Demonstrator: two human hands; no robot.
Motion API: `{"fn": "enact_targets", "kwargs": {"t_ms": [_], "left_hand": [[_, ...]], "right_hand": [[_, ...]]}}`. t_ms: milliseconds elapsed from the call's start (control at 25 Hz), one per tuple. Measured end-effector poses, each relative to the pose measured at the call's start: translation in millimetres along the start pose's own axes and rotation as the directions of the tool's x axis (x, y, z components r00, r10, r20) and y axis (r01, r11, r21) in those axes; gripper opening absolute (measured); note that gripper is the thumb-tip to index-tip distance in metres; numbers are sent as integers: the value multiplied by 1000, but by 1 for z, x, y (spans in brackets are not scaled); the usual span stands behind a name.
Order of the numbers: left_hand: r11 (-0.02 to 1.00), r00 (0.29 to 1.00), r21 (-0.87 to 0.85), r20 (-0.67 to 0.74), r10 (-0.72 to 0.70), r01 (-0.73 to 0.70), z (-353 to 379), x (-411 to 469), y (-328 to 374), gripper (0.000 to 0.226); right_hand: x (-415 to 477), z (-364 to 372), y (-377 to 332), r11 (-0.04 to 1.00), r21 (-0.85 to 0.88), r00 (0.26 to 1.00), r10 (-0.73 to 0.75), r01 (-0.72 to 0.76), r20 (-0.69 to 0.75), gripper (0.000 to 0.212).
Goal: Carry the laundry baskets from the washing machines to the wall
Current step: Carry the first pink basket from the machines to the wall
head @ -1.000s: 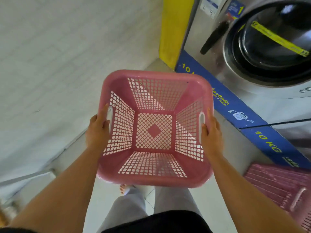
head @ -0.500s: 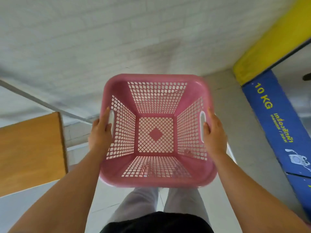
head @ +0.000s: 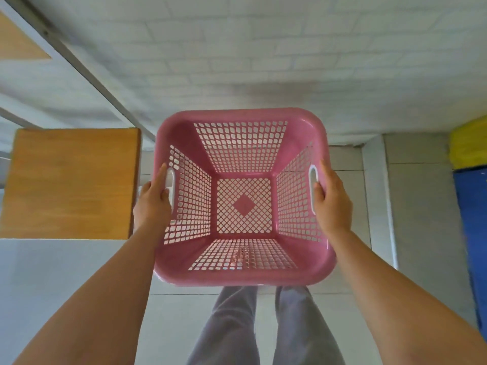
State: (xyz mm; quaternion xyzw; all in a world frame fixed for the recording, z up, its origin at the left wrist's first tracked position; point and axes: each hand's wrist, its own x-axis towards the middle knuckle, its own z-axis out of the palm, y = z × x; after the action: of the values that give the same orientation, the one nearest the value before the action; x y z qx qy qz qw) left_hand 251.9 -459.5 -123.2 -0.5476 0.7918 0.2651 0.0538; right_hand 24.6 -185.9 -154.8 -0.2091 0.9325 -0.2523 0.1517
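Observation:
An empty pink plastic laundry basket (head: pixel 181 275) with perforated walls hangs in front of me above the floor, its open top facing me. My left hand (head: pixel 152 204) grips its left white-edged handle slot and my right hand (head: pixel 333 204) grips the right one. The white brick wall (head: pixel 263 61) fills the view straight ahead, just beyond the basket's far rim. My legs in grey trousers show below the basket.
A wooden tabletop (head: pixel 71 183) stands to the left, close to the basket and my left hand, with a metal rail (head: pixel 87 72) running diagonally above it. At the right edge are a yellow post (head: pixel 469 146) and the blue base of a washing machine (head: pixel 471 233). Pale tiled floor lies underfoot.
I have turned left away from the washing machines; they slid out of view to the right. The wall now faces me and the wooden table came in on the left. Both hands kept their hold.

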Motion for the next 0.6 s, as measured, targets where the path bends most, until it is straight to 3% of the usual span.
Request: {"fn": "enact_targets", "kwargs": {"t_ms": [200, 600], "left_hand": [[996, 997, 51, -28, -77, 78, 21, 47, -22, 57], [989, 989, -62, -51, -140, 137, 62, 128, -51, 75]], "right_hand": [[25, 49, -9, 1000, 2, 1000, 5, -5, -15, 58], [69, 133, -15, 1000, 12, 998, 3, -2, -61, 54]]}}
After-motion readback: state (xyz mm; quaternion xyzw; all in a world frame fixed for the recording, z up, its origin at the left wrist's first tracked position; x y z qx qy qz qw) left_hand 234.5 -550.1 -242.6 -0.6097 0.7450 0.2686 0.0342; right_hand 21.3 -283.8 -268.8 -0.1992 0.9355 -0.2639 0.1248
